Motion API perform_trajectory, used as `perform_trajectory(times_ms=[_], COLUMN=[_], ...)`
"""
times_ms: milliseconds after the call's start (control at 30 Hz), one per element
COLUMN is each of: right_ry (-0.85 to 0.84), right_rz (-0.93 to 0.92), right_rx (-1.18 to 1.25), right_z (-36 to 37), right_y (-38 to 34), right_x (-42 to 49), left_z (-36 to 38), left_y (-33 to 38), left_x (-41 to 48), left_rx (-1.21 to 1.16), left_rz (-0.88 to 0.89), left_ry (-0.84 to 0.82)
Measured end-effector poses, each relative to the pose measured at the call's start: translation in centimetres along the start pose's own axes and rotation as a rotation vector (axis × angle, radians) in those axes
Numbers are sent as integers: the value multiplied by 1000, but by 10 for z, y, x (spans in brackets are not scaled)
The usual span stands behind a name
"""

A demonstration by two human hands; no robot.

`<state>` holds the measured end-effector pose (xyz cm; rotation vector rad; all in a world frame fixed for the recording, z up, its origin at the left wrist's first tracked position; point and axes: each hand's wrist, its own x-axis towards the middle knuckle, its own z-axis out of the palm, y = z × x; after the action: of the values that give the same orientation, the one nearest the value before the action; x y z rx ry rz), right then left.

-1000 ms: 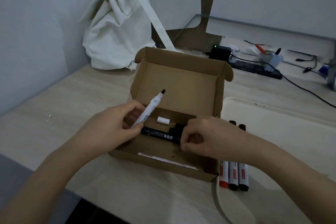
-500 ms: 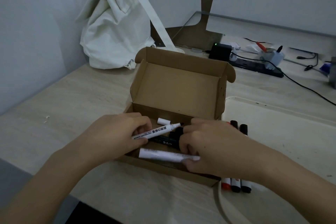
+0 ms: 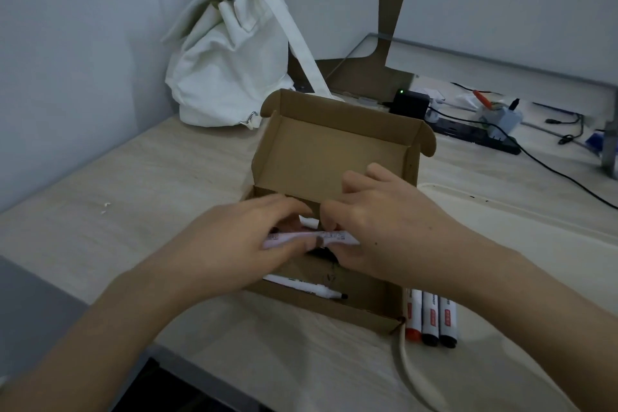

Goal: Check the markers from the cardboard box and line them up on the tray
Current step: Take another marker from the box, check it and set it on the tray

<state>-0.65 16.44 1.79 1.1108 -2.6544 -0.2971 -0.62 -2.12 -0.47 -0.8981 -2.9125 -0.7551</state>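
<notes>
From the head view, my left hand (image 3: pixel 240 244) and right hand (image 3: pixel 388 227) grip one white marker (image 3: pixel 334 237) over the box (image 3: pixel 334 150), fingers curled round it and hiding its ends. An uncapped marker (image 3: pixel 302 288) lies in the box's near side. Three markers (image 3: pixel 431 318) lie on the tray (image 3: pixel 541 231) to the right, their far ends behind my wrist.

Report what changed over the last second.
The left hand tipped its uncapped marker down and let go; it lies inside the box by the front wall. Left and right hand now hold another white marker. The tray and three markers stayed put.
</notes>
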Motion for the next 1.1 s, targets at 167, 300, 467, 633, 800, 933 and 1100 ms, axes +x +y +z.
perform_trajectory(times_ms=[167, 300, 467, 633, 800, 933, 1100], right_ry=[89, 143, -62, -82, -110, -25, 151], right_rz=[190, 463, 323, 240, 216, 224, 403], right_rx=[301, 426, 298, 99, 40, 135, 682], right_z=[-21, -4, 38, 53, 61, 51, 4], right_y=[8, 27, 3, -7, -13, -9, 2], right_x=[18, 20, 23, 35, 43, 40, 10], left_z=[-2, -8, -6, -5, -5, -7, -14], left_y=[-19, -39, -50, -51, -51, -49, -45], left_x=[-5, -17, -24, -25, -26, -28, -34], left_rx=[-22, -80, -160, -181, -174, -157, -128], left_rz=[-92, -202, -269, -276, -251, -237, -166], left_ry=[16, 112, 148, 163, 176, 180, 289])
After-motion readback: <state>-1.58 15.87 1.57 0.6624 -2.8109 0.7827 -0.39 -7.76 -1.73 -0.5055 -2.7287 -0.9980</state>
